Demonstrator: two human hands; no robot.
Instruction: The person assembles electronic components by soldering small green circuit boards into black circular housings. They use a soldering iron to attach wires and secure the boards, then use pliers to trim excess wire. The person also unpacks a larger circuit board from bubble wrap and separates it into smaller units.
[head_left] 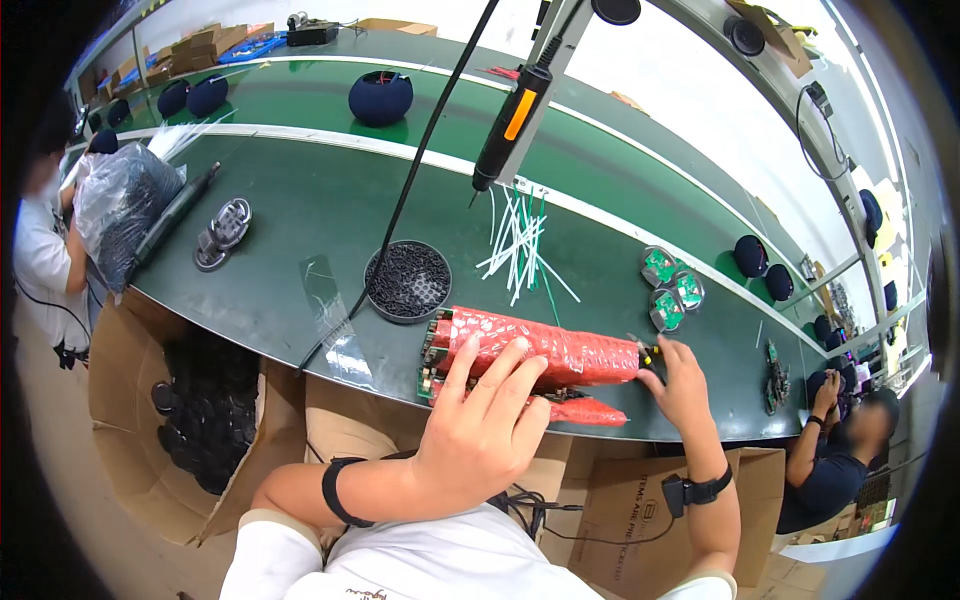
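Note:
A long red bubble-wrap bundle point(540, 345) of green circuit boards lies on the green bench near its front edge. My left hand point(478, 420) rests on its left part, fingers spread over the wrap. My right hand point(677, 380) touches the bundle's right end, fingers curled at the wrap's tip. A second, smaller red wrapped piece point(585, 410) lies just in front of the bundle.
A round tray of black rings point(408, 280), white cable ties point(518, 240), round green boards point(668, 290) and a hanging electric screwdriver point(508, 125) are behind. Cardboard boxes point(190, 400) stand below the bench. Other people work at the far left and lower right.

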